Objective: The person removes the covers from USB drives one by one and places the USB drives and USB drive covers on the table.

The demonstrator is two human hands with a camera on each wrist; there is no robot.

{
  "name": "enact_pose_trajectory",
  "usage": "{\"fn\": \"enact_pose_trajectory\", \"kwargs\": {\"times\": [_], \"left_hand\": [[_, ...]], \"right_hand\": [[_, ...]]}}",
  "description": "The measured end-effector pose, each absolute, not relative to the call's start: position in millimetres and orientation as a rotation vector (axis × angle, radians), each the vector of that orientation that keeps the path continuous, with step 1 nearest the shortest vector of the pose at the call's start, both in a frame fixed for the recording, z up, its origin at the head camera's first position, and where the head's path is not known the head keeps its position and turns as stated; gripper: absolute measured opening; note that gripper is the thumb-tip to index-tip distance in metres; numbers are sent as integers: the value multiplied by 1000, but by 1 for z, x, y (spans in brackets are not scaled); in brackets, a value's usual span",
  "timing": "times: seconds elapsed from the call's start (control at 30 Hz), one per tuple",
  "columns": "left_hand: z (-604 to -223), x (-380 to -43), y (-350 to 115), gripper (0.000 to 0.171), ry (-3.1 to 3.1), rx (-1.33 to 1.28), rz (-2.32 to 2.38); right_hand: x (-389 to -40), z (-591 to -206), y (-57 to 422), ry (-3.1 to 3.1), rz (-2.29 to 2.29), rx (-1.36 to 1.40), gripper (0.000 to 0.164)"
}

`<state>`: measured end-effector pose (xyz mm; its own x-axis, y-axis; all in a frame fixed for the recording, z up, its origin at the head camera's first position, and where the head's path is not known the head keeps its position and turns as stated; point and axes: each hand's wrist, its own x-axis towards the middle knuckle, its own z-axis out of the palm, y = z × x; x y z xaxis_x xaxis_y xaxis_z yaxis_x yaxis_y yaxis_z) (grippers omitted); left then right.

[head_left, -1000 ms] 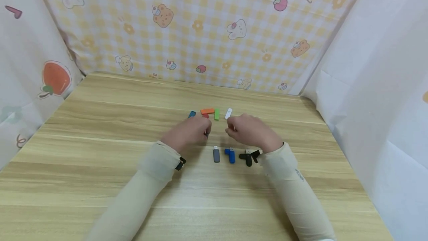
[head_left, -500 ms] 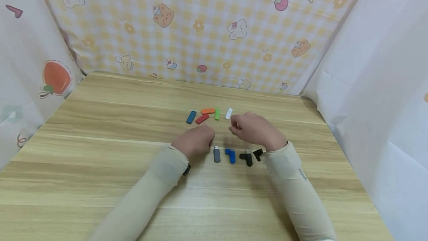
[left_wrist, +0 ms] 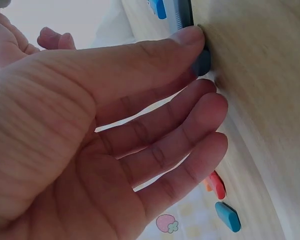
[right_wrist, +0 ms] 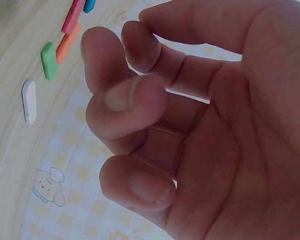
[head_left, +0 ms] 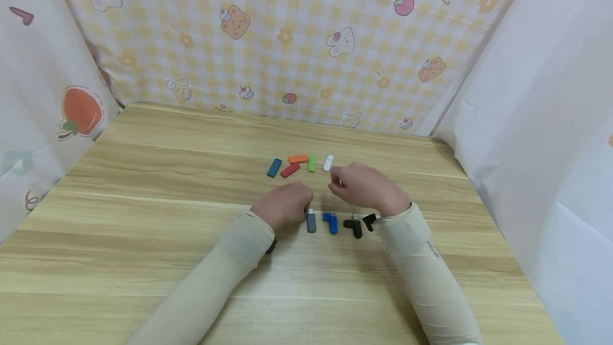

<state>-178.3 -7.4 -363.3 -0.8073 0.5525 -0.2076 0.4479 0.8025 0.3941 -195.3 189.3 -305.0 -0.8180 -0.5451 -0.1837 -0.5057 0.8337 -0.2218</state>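
Note:
My left hand (head_left: 283,205) is low over the table, just left of a grey USB stick (head_left: 311,222) with its metal plug bared. In the left wrist view, its thumb and index finger pinch a small dark grey cap (left_wrist: 203,63) with a rounded end, close beside the grey stick (left_wrist: 179,12). The other fingers are loosely bent. My right hand (head_left: 366,188) hovers behind the row with loosely curled fingers and nothing in them. Right of the grey stick lie a blue USB stick (head_left: 333,224) and a black USB stick (head_left: 357,229), each with a matching piece at its left.
Farther back lie a teal stick (head_left: 274,167), a red stick (head_left: 290,170), an orange stick (head_left: 298,159), a green stick (head_left: 312,164) and a white stick (head_left: 328,163). A black angular piece (head_left: 369,221) sits beside my right sleeve. Patterned cloth (head_left: 287,63) hangs behind the wooden table (head_left: 158,217).
My left hand has come from near the red stick toward me and right, to the grey USB stick's left side, uncovering the red and teal sticks. My right hand has barely moved.

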Motion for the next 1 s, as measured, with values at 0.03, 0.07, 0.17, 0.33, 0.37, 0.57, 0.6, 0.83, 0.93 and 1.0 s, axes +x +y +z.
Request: {"fn": "enact_pose_trajectory", "kwargs": {"times": [0.03,0.07,0.17,0.33,0.37,0.57,0.6,0.83,0.93,1.0], "left_hand": [[-363,-178,-7,19,2677,765,474],[-363,-179,-7,19,2676,764,476],[-363,-179,-7,20,2666,749,487],[-362,-183,-10,12,2639,661,532],[-363,-184,-12,12,2643,649,542],[-361,-194,-20,22,2807,664,578],[-360,-195,-22,22,2839,658,578],[-359,-202,-33,26,2935,455,614],[-364,-206,-38,26,2938,403,651],[-368,-208,-40,23,2932,389,668]], "right_hand": [[-195,-305,189,2773,-240,-805,20],[-195,-305,190,2771,-241,-803,20],[-196,-306,190,2766,-249,-799,20],[-196,-306,191,2763,-249,-797,20],[-197,-306,192,2764,-246,-801,19],[-197,-305,191,2761,-246,-809,19],[-197,-305,191,2759,-248,-806,19],[-197,-305,191,2754,-249,-783,19],[-198,-306,192,2742,-261,-776,18],[-197,-306,192,2735,-267,-772,18]]}}
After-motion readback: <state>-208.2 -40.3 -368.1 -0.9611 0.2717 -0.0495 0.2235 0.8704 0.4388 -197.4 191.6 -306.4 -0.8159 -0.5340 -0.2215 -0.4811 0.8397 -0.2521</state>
